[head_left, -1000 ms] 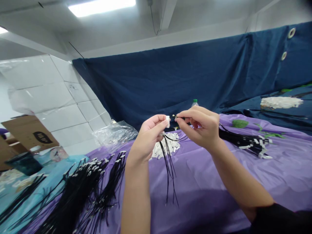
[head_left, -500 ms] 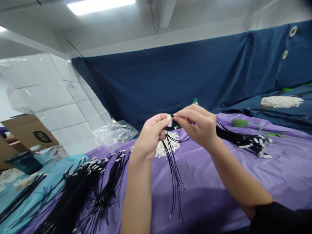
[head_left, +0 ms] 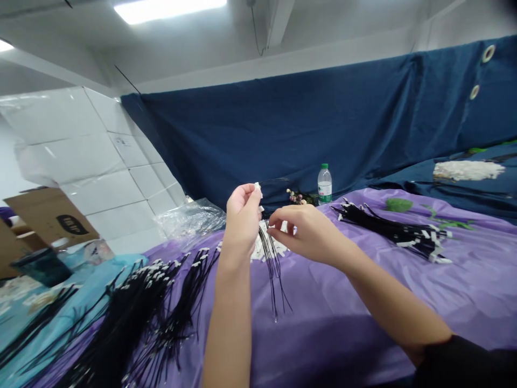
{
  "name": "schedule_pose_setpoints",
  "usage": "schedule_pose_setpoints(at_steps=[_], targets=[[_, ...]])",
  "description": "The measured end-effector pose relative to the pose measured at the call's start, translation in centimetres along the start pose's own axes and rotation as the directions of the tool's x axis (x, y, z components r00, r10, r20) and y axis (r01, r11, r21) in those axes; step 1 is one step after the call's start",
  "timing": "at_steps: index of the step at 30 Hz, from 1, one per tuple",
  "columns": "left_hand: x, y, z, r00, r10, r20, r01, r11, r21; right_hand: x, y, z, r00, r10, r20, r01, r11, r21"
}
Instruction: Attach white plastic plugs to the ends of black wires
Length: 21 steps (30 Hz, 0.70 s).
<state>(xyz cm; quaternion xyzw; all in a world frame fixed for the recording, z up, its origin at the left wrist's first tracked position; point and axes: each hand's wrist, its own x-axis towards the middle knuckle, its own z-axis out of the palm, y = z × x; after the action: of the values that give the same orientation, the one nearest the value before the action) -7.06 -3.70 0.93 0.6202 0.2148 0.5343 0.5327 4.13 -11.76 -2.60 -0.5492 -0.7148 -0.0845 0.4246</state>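
My left hand (head_left: 241,215) is raised above the purple table cover (head_left: 347,302), pinching a small white connector (head_left: 257,186) between thumb and fingertips. A thin black wire runs from the connector to the right. A bunch of black wires (head_left: 273,264) hangs down from the same hand. My right hand (head_left: 304,231) is just right of and below it, fingers curled, its fingertips at the top of the hanging wires. Behind both hands lies a small heap of white connectors (head_left: 268,249), mostly hidden.
A big spread of black wires with white ends (head_left: 137,312) lies at left. Another bundle of wires (head_left: 393,230) lies at right. A water bottle (head_left: 324,184) stands by the blue curtain (head_left: 323,124). A clear plastic bag (head_left: 189,221) and cardboard box (head_left: 44,215) are at left.
My right hand has let go at the connector and dropped down to the hanging wires. My left hand has lifted the connector higher and to the left, uncovering the water bottle.
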Motion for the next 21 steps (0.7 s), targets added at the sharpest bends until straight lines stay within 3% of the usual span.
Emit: schedule_pose_setpoints(at_steps=[6,11,16,21], targets=[[0.1,-0.2,-0.2,1.0,0.005,0.031,-0.003,0.998,-0.058,1.0,0.7,1.4,0.994,0.043,-0.098,-0.036,0.997,0.072],[0.1,0.1,-0.3,0.995,-0.063,0.075,0.072,0.988,-0.134,0.8,0.8,1.4,0.993,0.033,-0.113,-0.017,0.991,0.135],[0.3,0.2,-0.6,0.992,-0.084,0.089,0.101,0.974,-0.201,0.9,1.1,1.4,0.993,0.111,-0.037,-0.091,0.933,0.348],[0.6,0.4,-0.8,0.984,-0.121,0.131,0.151,0.955,-0.256,1.2,1.1,0.9,0.975,0.18,0.13,-0.222,0.791,0.57]])
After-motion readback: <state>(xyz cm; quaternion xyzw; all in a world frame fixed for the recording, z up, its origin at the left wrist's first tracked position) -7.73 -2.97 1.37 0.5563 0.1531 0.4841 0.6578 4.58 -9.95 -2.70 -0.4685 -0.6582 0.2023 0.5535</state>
